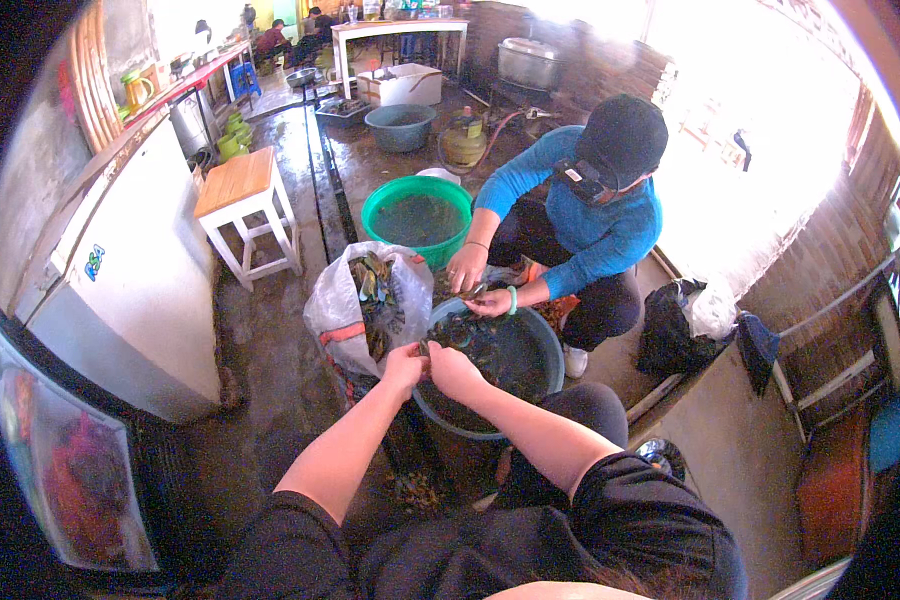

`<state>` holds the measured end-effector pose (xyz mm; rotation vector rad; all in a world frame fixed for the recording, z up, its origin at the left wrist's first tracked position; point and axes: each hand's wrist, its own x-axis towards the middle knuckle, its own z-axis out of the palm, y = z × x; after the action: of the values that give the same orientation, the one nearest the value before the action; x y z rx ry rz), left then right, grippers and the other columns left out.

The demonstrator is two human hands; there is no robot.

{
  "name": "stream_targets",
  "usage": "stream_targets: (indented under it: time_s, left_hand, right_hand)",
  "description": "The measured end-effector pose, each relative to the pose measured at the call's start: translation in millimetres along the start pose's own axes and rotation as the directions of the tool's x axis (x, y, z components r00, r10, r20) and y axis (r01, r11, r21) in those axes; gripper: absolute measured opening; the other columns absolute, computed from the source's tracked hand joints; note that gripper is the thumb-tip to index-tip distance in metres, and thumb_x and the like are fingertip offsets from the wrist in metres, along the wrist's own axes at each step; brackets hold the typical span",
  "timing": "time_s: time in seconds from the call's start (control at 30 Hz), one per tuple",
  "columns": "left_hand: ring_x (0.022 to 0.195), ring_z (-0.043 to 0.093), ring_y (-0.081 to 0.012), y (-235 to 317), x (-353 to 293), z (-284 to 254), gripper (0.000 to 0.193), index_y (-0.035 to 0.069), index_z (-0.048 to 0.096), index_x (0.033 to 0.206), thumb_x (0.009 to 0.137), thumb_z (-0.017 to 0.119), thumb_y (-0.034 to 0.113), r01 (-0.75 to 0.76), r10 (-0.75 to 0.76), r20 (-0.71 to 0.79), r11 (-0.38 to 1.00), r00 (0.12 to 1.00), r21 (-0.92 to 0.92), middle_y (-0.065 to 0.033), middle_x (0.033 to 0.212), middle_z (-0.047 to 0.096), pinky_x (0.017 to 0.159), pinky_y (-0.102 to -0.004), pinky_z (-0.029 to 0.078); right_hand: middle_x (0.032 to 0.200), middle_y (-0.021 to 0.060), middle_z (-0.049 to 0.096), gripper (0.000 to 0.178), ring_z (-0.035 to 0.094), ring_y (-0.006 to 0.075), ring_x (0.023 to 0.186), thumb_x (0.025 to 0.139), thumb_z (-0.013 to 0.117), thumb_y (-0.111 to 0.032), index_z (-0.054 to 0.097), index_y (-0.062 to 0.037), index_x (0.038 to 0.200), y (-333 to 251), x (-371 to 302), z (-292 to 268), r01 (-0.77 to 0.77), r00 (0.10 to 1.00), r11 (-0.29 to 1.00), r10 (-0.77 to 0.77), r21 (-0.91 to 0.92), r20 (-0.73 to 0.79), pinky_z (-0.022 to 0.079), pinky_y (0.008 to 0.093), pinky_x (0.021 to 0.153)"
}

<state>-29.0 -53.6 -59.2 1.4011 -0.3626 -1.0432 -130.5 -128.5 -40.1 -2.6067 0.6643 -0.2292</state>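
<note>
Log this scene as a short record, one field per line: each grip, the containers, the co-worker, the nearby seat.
Left grip: on a small dark item, probably a shell
Right grip: meets the left at that item; fingertips partly hidden
Sack: white, open-mouthed, holding dark shells
Grey-blue basin: right of the sack, dark contents
Green tub: beyond the sack
Co-worker: blue top, dark cap, both hands over the basin's far side
Stool: white legs, wooden top, at left

Item (424, 349) between the hands (454, 371): mostly covered, too small to identify. Tub (556, 365): near rim partly behind right forearm (532, 424).
</note>
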Motion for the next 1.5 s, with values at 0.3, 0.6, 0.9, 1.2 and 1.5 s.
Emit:
stream_targets:
  time_s: [0.3,0.6,0.9,1.2,1.5]
  left_hand:
    - [0.063,0.056,-0.0122,-12.7,8.5,-17.3,0.022,0.008,0.068,0.092,0.074,0.060,0.000,-0.196,0.181,0.074,0.909,0.981,0.368,-0.0011,0.071,0.062,0.054,-0.0300,0.044]
    - [0.092,0.062,-0.0229,14.1,-5.6,-35.5,0.060,0.009,0.038,0.131,0.076,0.051,-0.013,0.204,-0.173,0.366,0.978,0.914,-0.048,-0.0073,0.110,0.058,0.081,-0.0376,0.052]
    - [0.092,0.060,-0.0148,43.2,-9.6,-32.3,0.038,0.009,0.056,0.120,0.083,0.061,0.009,0.033,-0.079,0.325,0.989,0.943,0.145,-0.0010,0.099,0.064,0.077,-0.0302,0.048]
    - [0.083,0.062,-0.0140,45.2,-25.4,-14.1,0.034,-0.001,0.060,0.111,0.079,0.068,0.006,-0.278,0.243,0.179,0.937,0.953,0.212,-0.0070,0.096,0.065,0.071,-0.0280,0.050]
    - [0.085,0.062,-0.0147,46.2,-24.4,-9.0,0.038,-0.003,0.059,0.114,0.082,0.070,0.014,-0.129,0.124,0.151,0.991,0.981,0.020,-0.0069,0.098,0.065,0.073,-0.0288,0.050]
  right_hand:
    - [0.078,0.0159,0.062,0.013,0.064,0.0304,0.067,0.080,0.051,-0.012,0.057,-0.0027,0.087,55.7,32.0,-1.3,0.094,0.989,0.967,-0.119,0.238,0.092,0.053,0.0398,0.061]
    - [0.104,0.0177,0.063,0.037,0.067,0.0226,0.082,0.090,0.042,-0.009,0.037,-0.0042,0.126,53.3,31.9,-57.1,-0.535,0.807,0.494,0.059,0.685,0.588,0.052,0.0313,0.065]
    - [0.079,0.0118,0.068,0.024,0.066,0.0205,0.066,0.086,0.060,-0.019,0.059,-0.0041,0.105,29.2,23.8,-56.8,-0.113,0.993,0.807,0.083,0.580,0.079,0.053,0.0313,0.057]
    - [0.069,0.0128,0.067,0.036,0.065,0.0230,0.065,0.070,0.074,-0.038,0.070,-0.0023,0.073,30.9,22.0,-49.8,-0.189,0.981,0.873,0.183,0.449,0.057,0.051,0.0346,0.068]
    - [0.077,0.0113,0.066,0.022,0.064,0.0222,0.079,0.072,0.072,-0.026,0.070,-0.0056,0.079,33.8,24.0,-42.1,-0.037,0.993,0.870,0.087,0.491,-0.079,0.048,0.0359,0.075]
